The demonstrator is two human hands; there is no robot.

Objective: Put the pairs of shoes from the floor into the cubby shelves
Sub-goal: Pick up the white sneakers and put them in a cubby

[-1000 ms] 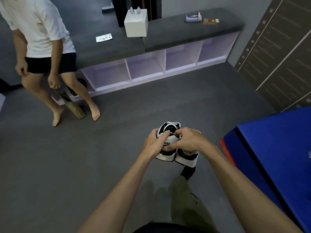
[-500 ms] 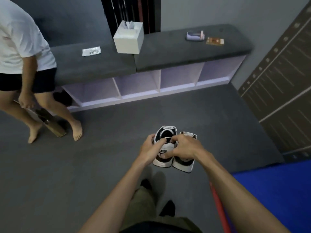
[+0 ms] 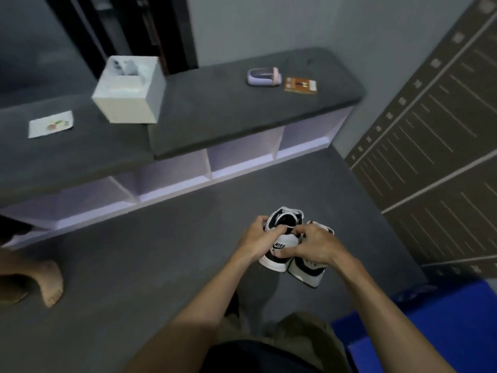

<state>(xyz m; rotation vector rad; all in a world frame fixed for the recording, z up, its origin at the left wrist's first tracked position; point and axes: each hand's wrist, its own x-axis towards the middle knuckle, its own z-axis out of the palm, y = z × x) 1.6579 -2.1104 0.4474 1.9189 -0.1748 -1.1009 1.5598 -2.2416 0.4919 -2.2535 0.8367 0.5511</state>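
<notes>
Holding shoes (image 3: 291, 249) heels-up, left hand (image 3: 258, 239) and right hand (image 3: 314, 246) both clamped on; right shoe mostly hidden. Cubbies (image 3: 236, 157) ahead, floor (image 3: 166, 251) between open.

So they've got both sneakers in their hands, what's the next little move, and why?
Probably carry the sneakers forward and down toward one of the open cubbies just ahead. Both the left hand and the right hand already grip the pair together above the floor, and the cubbies in view look empty.
</notes>
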